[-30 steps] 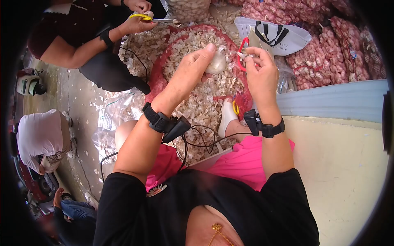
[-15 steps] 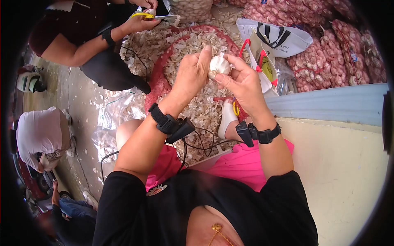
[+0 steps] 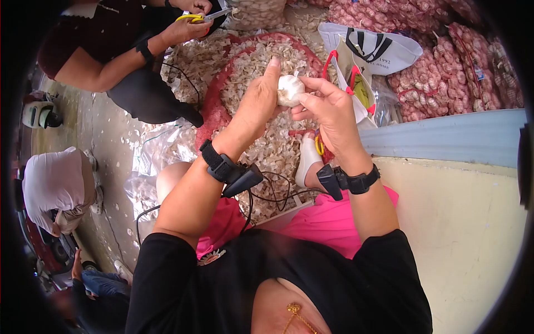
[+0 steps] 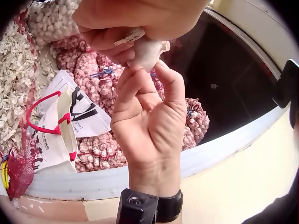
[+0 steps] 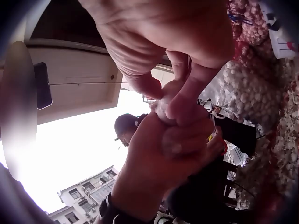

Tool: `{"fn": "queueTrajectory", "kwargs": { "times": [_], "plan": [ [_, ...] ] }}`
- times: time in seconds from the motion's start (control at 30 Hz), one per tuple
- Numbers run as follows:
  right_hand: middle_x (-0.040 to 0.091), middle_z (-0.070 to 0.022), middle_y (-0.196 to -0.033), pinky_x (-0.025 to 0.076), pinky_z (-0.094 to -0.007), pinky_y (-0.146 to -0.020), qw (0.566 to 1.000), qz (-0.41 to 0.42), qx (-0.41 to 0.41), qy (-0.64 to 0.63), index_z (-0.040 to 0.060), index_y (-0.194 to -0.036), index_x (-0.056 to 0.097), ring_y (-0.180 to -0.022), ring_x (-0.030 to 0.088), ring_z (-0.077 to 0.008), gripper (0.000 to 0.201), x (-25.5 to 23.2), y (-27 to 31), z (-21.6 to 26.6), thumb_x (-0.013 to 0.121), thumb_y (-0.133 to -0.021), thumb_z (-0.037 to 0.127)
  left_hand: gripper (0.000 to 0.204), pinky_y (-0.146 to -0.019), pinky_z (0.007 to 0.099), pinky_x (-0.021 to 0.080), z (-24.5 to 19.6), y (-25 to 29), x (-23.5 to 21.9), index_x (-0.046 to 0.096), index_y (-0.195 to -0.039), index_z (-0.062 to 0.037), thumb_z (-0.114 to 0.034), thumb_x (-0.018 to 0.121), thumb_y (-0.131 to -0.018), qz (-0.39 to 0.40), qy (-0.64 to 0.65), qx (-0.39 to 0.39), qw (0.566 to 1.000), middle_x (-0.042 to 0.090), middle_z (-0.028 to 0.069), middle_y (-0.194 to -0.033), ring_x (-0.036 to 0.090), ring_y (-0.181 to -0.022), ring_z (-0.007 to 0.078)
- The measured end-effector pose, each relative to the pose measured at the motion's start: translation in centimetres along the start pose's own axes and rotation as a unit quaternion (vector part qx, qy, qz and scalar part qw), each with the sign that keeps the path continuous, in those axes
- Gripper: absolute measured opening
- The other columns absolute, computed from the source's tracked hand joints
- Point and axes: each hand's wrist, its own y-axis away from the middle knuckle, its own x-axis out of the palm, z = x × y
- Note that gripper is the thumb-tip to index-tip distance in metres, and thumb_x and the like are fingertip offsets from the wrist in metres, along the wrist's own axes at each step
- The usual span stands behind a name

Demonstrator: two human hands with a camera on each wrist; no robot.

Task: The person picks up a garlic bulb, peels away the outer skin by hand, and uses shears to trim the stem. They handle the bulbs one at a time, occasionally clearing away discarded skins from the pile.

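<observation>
A white garlic bulb (image 3: 290,91) is held between both hands, over a heap of loose garlic skins (image 3: 267,145). My left hand (image 3: 259,96) grips one side of it, its thumb pointing up; in the right wrist view the left hand's fingers (image 5: 187,135) curl against the bulb (image 5: 162,106). Thumb and fingertips of my right hand (image 3: 332,113) pinch the other side. In the left wrist view papery skin (image 4: 132,36) sticks out beside the bulb (image 4: 147,53), whose upper part the left hand hides.
Red netting (image 3: 214,100) rings the skins. To the right are a white tote bag (image 3: 356,83) with red handles, mesh sacks of garlic (image 3: 439,78) and a low wall (image 3: 445,234). Across from me another person (image 3: 94,67) holds yellow-handled scissors (image 3: 192,18). Cables hang below my wrists.
My right hand, earlier apart at the right with a bit of skin, has come back to the bulb and now pinches it. Bulb and hands have shifted slightly left since half a second ago.
</observation>
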Motion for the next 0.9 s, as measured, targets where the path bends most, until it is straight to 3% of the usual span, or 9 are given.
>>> {"fn": "queueTrajectory", "kwargs": {
  "times": [0.03,0.23,0.47,0.63,0.7,0.9],
  "plan": [
    [0.069,-0.0134,-0.099,0.059,-0.0259,-0.069,1.0,0.0,0.0,-0.001,-0.0085,-0.121,0.059,-0.079,0.069,-0.0149,0.034,0.0,0.0,0.0,0.063,-0.09,0.005,0.058,-0.046,0.0243,0.027,-0.2,0.0,0.1,0.065,-0.082,-0.0099,-0.058,0.038,-0.1,-0.02,0.032,-0.048,0.998,0.057,-0.0014,-0.065,0.04,-0.051,0.0074],
    [0.069,-0.0122,-0.095,0.059,-0.0254,-0.069,0.999,-0.015,0.001,-0.038,-0.008,-0.118,0.061,-0.076,0.068,-0.0132,0.029,-0.2,-0.1,-0.1,0.059,-0.092,0.004,0.055,-0.045,0.0242,0.029,0.0,-0.2,0.2,0.064,-0.082,-0.0099,-0.058,0.042,-0.098,-0.034,0.063,-0.073,0.995,0.059,-0.0009,-0.068,0.044,-0.052,0.0076],
    [0.069,-0.0122,-0.095,0.058,-0.0242,-0.069,1.0,-0.003,0.01,-0.016,-0.0082,-0.115,0.062,-0.076,0.068,-0.0124,0.029,-0.3,-0.2,0.7,0.061,-0.092,0.009,0.056,-0.045,0.0246,0.03,-0.6,-0.1,0.1,0.064,-0.078,-0.0091,-0.057,0.043,-0.098,-0.035,0.036,-0.066,0.997,0.058,-0.0006,-0.065,0.046,-0.052,0.0076],
    [0.069,-0.0138,-0.097,0.058,-0.0243,-0.07,0.999,0.008,0.029,0.019,-0.0083,-0.112,0.061,-0.079,0.069,-0.0146,0.03,-0.6,-0.2,0.9,0.066,-0.09,0.012,0.058,-0.045,0.0251,0.03,0.2,-0.6,-0.6,0.065,-0.075,-0.0082,-0.056,0.043,-0.098,-0.008,-0.055,-0.038,0.998,0.056,-0.0008,-0.061,0.044,-0.05,0.008],
    [0.068,-0.0111,-0.099,0.059,-0.0279,-0.072,0.998,0.02,0.061,0.02,-0.0058,-0.111,0.061,-0.084,0.068,-0.0154,0.025,-1.0,-0.2,1.2,0.063,-0.09,0.008,0.058,-0.045,0.0252,0.03,0.0,-0.2,-0.4,0.065,-0.075,-0.0079,-0.056,0.043,-0.098,-0.009,-0.055,-0.034,0.998,0.055,-0.0008,-0.06,0.044,-0.05,0.0081],
    [0.068,-0.0142,-0.098,0.06,-0.0259,-0.074,0.999,-0.026,0.037,0.005,-0.0092,-0.109,0.061,-0.081,0.07,-0.0168,0.026,-0.9,-0.3,0.2,0.063,-0.089,0.007,0.058,-0.044,0.0251,0.029,0.2,-0.2,-0.3,0.064,-0.075,-0.0077,-0.055,0.042,-0.098,-0.004,-0.033,-0.04,0.999,0.055,-0.0008,-0.06,0.042,-0.049,0.0084]
  ]
}}
